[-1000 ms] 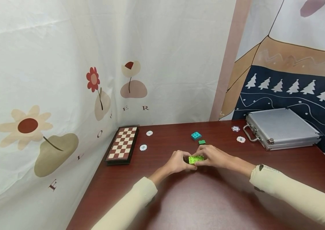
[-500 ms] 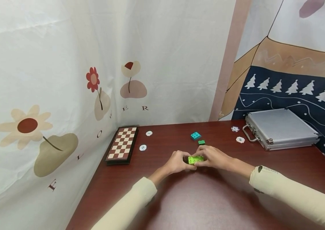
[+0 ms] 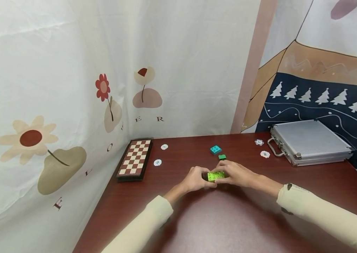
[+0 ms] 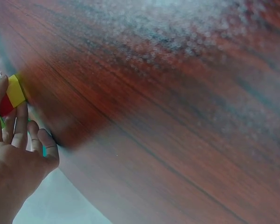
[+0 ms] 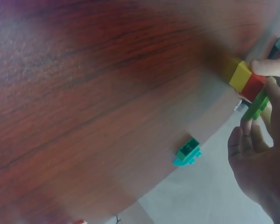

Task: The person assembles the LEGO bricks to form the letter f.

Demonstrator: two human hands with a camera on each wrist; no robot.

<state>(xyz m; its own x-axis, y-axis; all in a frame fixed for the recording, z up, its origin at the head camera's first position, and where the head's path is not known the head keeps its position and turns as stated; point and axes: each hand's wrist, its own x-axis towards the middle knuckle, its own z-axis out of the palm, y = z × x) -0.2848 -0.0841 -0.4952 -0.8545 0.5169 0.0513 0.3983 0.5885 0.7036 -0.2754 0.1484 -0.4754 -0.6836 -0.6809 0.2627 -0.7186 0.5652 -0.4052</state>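
At the middle of the dark red wooden table [image 3: 248, 225], both hands meet around one small stack of toy bricks [image 3: 215, 175]. From the head view the stack shows a lime-green studded plate on top; the wrist views show a yellow brick [image 5: 240, 76] and a red brick [image 5: 253, 87] joined beneath it, with the green plate [image 5: 257, 107] seen edge-on. Left hand [image 3: 195, 179]: fingers curled around the left end of the stack, fingertips pressed against the yellow and red bricks in the left wrist view. Right hand [image 3: 236, 173]: fingers and thumb pinch the right end of the same stack, with the thumb on the yellow brick in the right wrist view. The stack is held just above or on the table surface; which one cannot be determined. Just beyond the right hand lies a small dark green brick [image 3: 222, 157], and slightly farther a teal brick [image 3: 215, 149], both apart from the hands. Far left on the table rests a folded chessboard [image 3: 135, 159] beside the flower-printed curtain, with two white chips [image 3: 157, 162] near it. Far right lies a closed aluminium case [image 3: 309, 141], with two more chips [image 3: 264, 154] close to its handle. Both forearms wear cream sleeves [image 3: 320, 214].
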